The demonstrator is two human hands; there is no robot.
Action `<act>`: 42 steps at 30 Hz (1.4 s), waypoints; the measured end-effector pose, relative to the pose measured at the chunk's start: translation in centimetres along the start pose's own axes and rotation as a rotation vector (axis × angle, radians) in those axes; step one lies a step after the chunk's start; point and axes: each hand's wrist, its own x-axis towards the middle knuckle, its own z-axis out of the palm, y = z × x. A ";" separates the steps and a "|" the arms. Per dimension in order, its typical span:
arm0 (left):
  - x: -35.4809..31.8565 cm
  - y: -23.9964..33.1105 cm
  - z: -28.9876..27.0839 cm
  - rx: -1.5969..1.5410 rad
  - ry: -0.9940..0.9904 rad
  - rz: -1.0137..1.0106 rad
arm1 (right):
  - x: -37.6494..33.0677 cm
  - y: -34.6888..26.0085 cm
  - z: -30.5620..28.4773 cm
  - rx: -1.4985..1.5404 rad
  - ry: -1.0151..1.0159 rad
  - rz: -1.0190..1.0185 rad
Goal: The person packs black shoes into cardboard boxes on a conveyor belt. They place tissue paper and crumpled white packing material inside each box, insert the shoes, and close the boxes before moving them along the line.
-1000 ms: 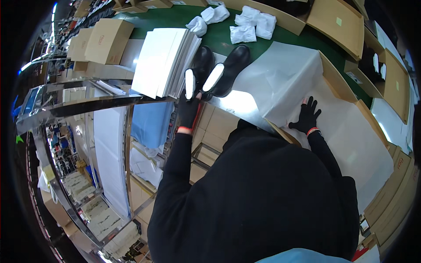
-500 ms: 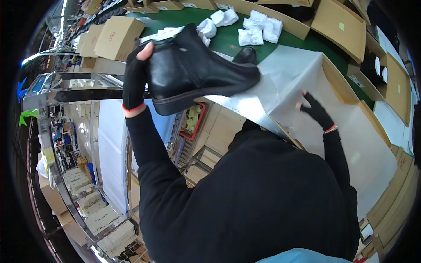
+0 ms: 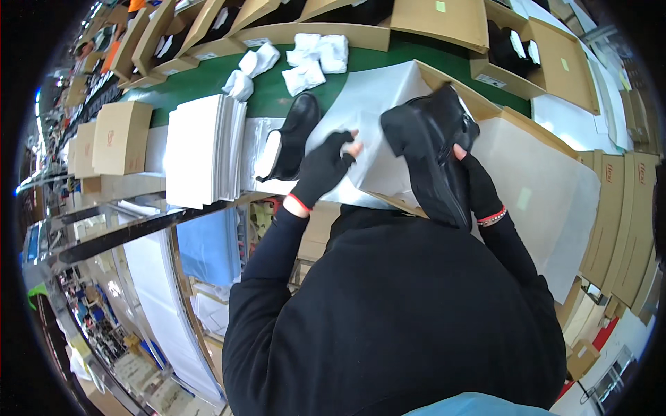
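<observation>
My right hand (image 3: 481, 187), in a black fingerless glove, grips a black leather boot (image 3: 433, 156) from its right side. The boot is tilted above an open cardboard box (image 3: 522, 125) lined with white tissue paper (image 3: 548, 180). To the left of the boot, my left hand (image 3: 323, 168), gloved the same way, is raised over the paper with its fingers apart and nothing in it. A second black boot (image 3: 297, 128) lies on the bench just beyond my left hand, with something white at its opening.
A stack of white sheets (image 3: 205, 149) stands left of the second boot. Several white crumpled paper wads (image 3: 316, 59) rest on the green bench surface (image 3: 270, 100). Closed boxes (image 3: 121, 139) stand at the far left. Open shoe boxes (image 3: 517, 62) line the back, and more cartons (image 3: 614, 208) are at right.
The boot has gone from my left hand to my right and moved rightward over the lined box. My left hand has let go and come toward the middle. The view has swung right.
</observation>
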 end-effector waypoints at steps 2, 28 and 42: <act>-1.7 -0.7 2.9 0.094 -0.153 -0.041 | 0.0 1.1 -1.4 0.136 0.150 -0.046; 9.8 -4.6 -5.2 0.045 -0.260 -0.031 | 4.1 11.0 -7.0 0.006 0.237 0.020; 23.0 -20.7 -9.9 0.318 -0.144 -0.016 | 1.8 13.1 0.8 -0.608 0.467 -0.299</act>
